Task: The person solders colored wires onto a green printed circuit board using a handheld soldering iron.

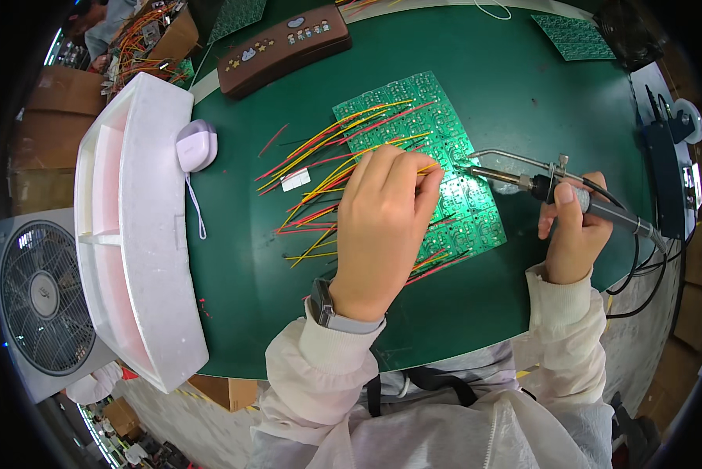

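A green circuit board panel (476, 215) lies on the green table mat, with red, yellow and black wires (312, 162) fanning out from it to the left. Over its middle, my left hand (386, 215) has thumb and fingers pinched on a yellow wire (427, 167), whose end meets the board. My right hand (576, 230) grips a soldering iron (593, 205) by its dark handle. The iron's tip rests at or just above the board, close to my left fingertips. A thin metal feed tube (515, 156) clamped to the iron points at the same spot.
On the left stands a white foam box (144, 234) with pink-lined compartments, a lilac earphone case (198, 146) against it. Behind the board sits a brown case (284, 51). Another green board (573, 37) lies far right. A dark blue machine (667, 156) with cables borders the right edge. A fan (44, 297) stands far left.
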Motion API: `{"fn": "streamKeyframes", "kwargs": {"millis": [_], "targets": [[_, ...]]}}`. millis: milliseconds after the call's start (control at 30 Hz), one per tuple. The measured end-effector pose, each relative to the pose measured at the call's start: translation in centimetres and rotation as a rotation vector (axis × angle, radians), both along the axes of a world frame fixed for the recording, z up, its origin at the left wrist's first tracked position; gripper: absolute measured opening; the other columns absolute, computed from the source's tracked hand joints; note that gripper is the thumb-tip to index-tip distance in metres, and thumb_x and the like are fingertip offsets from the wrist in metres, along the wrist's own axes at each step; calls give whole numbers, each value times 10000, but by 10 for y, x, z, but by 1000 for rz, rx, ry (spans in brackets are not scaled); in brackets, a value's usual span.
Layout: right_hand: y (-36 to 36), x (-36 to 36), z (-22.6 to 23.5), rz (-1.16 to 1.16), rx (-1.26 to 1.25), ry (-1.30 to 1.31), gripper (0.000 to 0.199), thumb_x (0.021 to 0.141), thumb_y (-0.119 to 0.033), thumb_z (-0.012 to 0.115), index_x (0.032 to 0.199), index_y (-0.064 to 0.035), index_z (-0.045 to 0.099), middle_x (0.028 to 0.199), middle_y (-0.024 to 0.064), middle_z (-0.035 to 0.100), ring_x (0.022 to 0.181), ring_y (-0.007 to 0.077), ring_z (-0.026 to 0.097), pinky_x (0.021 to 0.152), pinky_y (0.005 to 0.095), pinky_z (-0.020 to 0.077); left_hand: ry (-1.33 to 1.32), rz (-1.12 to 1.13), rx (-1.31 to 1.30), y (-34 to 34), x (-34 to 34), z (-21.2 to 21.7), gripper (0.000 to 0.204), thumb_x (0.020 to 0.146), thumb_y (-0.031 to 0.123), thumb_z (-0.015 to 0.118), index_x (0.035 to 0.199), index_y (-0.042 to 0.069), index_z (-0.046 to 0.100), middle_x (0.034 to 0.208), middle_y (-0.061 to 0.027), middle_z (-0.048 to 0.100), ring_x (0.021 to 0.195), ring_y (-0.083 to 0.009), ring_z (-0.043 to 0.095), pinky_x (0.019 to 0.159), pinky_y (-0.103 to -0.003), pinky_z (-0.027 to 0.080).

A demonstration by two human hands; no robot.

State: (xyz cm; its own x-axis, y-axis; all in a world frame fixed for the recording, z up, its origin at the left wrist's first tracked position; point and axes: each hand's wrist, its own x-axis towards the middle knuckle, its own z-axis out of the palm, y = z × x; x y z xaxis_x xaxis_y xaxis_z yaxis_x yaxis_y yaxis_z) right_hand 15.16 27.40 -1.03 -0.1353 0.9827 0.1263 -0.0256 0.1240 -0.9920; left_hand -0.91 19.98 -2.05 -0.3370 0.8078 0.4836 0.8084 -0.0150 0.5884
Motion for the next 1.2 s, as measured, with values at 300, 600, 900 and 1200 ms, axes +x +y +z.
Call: {"fn": "streamKeyframes", "kwargs": {"millis": [300, 600, 900, 1200], "targets": [[-5, -1, 0, -12, 3, 73, 235, 742, -145, 599, 716, -19, 402, 488, 30, 422, 367, 78, 408, 333, 189, 336, -43, 25, -39, 2, 3, -3, 118, 664, -17, 604, 722, 22, 509, 666, -47, 492, 588, -163, 480, 545, -278, 381], [-4, -1, -2, 21, 8, 45, 230, 748, -137, 596, 722, -15, 403, 486, 33, 426, 364, 78, 412, 334, 190, 341, -41, 30, -54, 3, 3, -2, 119, 659, -16, 606, 717, 29, 512, 663, -38, 492, 584, -155, 475, 551, -274, 378], [-4, 2, -5, 66, 20, -13, 200, 760, -176, 563, 750, -15, 445, 583, 21, 402, 406, 74, 396, 323, 187, 317, -55, 27, -56, 3, 3, -1, 112, 663, -12, 602, 725, 27, 517, 668, -43, 494, 591, -161, 478, 554, -275, 378], [-4, 3, -6, 3, 98, -16, 224, 738, -148, 607, 712, -10, 433, 528, 13, 432, 387, 50, 393, 354, 170, 300, -44, 32, -58, 3, 3, -2, 113, 660, -13, 603, 718, 28, 516, 667, -47, 495, 592, -167, 482, 553, -279, 380]]}}
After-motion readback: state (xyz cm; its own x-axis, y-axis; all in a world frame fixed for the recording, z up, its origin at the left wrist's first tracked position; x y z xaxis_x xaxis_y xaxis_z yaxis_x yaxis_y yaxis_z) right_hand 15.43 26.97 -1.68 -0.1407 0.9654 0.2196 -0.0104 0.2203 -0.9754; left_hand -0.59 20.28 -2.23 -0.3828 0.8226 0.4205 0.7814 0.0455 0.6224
